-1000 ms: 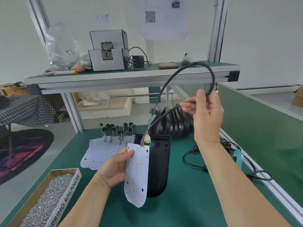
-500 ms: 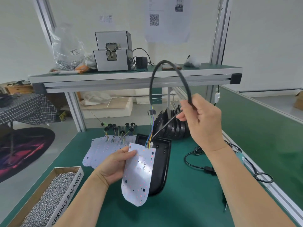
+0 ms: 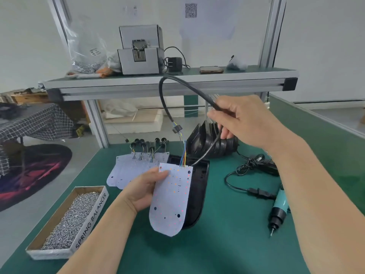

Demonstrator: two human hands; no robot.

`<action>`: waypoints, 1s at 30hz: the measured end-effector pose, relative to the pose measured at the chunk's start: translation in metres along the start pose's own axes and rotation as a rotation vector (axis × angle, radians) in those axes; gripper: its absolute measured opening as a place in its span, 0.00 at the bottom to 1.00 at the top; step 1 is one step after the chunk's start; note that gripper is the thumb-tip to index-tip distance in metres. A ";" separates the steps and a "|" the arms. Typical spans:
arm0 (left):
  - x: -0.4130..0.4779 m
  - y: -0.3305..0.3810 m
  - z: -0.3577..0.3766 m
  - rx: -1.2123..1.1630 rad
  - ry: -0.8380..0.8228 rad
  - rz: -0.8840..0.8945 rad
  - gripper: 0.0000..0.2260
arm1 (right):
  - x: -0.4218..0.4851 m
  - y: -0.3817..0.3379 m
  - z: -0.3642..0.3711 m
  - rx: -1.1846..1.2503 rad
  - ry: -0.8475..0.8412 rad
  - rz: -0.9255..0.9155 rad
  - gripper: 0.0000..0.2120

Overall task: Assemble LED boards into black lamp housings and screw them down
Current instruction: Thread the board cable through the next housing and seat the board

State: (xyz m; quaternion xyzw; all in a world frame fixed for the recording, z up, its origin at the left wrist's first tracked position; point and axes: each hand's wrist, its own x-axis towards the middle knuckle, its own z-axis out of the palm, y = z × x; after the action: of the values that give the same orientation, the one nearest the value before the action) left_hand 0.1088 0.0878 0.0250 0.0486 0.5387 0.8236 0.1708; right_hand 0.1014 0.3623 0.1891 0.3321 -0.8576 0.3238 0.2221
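green table [image 3: 237, 244] beneath a metal shelf [image 3: 237, 81], white wall [image 3: 325, 36] behind. left grip [image 3: 144, 191] pinches the led board [image 3: 171, 198], tilted just beside the black housing [image 3: 198, 192] on the table; right grip [image 3: 243, 119] curls round the cable [image 3: 163, 99].

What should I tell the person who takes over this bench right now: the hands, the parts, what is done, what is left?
Left hand holds the LED board by its edge, tilted over the black housing on the table.
Right hand grips the black cable, which loops up from the board's wires.
Screw box front left, screwdriver lying right.
Done: board wired and at the housing.
Left: seat the board, screw it down.
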 end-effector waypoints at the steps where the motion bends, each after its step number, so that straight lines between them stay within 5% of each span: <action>1: -0.001 0.000 0.005 0.042 -0.008 0.000 0.08 | 0.000 -0.005 0.005 -0.014 0.006 -0.032 0.12; 6: -0.008 -0.010 0.020 0.049 -0.068 -0.030 0.08 | 0.003 -0.017 0.025 0.365 0.115 0.044 0.10; 12: -0.017 -0.026 0.007 -0.120 -0.004 -0.008 0.17 | -0.008 -0.015 0.011 -0.187 0.214 -0.256 0.12; 16: -0.024 -0.029 0.001 -0.081 -0.098 -0.010 0.18 | -0.001 -0.008 0.005 -0.340 0.344 -0.089 0.14; 23: -0.025 -0.021 0.004 -0.007 -0.051 0.056 0.13 | -0.002 -0.010 0.016 0.262 0.503 0.230 0.03; 27: -0.027 -0.015 0.007 0.023 -0.020 0.056 0.13 | -0.004 -0.019 0.020 0.366 0.372 0.129 0.02; 30: -0.025 -0.017 0.015 0.052 -0.007 0.045 0.12 | -0.006 -0.030 0.024 0.544 0.117 -0.020 0.02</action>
State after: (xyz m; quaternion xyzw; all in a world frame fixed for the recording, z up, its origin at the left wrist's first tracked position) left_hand 0.1402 0.0986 0.0181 0.0678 0.5580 0.8128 0.1529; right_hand 0.1230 0.3308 0.1810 0.3685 -0.7214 0.5589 0.1771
